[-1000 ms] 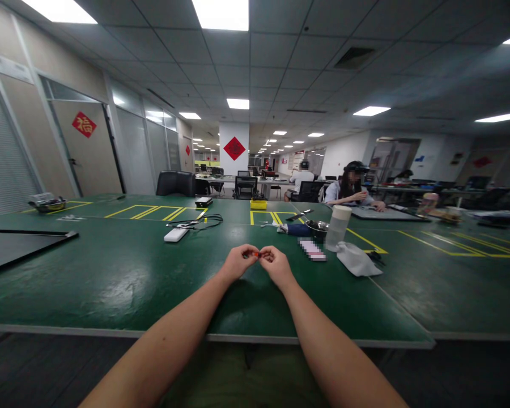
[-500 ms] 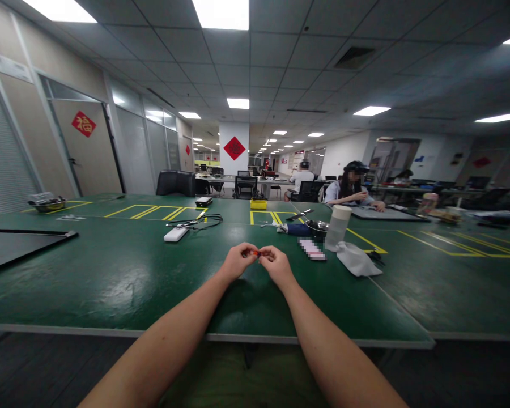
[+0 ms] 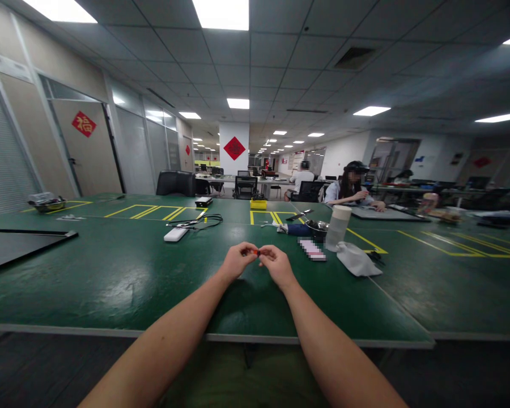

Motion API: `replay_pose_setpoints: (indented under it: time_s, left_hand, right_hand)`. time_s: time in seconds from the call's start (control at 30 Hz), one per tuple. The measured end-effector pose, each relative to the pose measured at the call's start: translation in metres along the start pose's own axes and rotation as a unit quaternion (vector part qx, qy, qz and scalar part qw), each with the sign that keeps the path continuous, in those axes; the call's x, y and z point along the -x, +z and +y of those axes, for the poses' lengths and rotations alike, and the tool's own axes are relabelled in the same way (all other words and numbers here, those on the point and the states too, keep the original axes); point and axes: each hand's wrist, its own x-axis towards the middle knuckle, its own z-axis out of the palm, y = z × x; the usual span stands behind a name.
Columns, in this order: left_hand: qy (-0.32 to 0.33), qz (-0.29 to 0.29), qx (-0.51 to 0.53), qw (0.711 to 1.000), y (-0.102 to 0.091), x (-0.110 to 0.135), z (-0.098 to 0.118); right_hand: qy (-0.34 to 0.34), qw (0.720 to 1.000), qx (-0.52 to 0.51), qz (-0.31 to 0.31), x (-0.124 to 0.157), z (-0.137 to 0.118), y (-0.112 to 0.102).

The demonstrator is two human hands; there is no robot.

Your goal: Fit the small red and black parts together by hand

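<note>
Over the green table, my left hand and my right hand meet at the fingertips. Between them is a tiny orange-red and dark piece, too small and covered to name. Both hands are closed in a pinch on it, thumbs against the fingers. Right of my right hand lies a flat pinkish, pixelated rectangle. Farther left of my left hand sits a white power bank-like block beside a black cable.
A frosted cylinder bottle, a white pouch and a metal bowl stand to the right. A black tray is at the left, a yellow box at the back. Another person sits at the far right side.
My hands stay in nearly the same place. The fingers have shifted very slightly around the small piece, which shows a little less now.
</note>
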Motion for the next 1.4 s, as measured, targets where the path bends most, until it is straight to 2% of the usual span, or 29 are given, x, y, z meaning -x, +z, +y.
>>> replay_pose_setpoints:
  time_s: [0.17,0.33,1.4]
  left_hand:
    - [0.009,0.002,-0.007,1.000,-0.0001,0.0000,-0.0007]
    - [0.011,0.001,-0.001,1.000,-0.0007,-0.0002,-0.0037]
    - [0.022,0.009,-0.013,1.000,-0.0013,-0.0014,-0.0040]
  right_hand:
    - [0.018,1.000,-0.011,0.015,-0.0009,0.0047,-0.0006]
    - [0.024,1.000,-0.016,-0.008,-0.0021,0.0100,-0.0022]
    - [0.016,1.000,0.022,-0.002,-0.0007,0.0039,-0.0048]
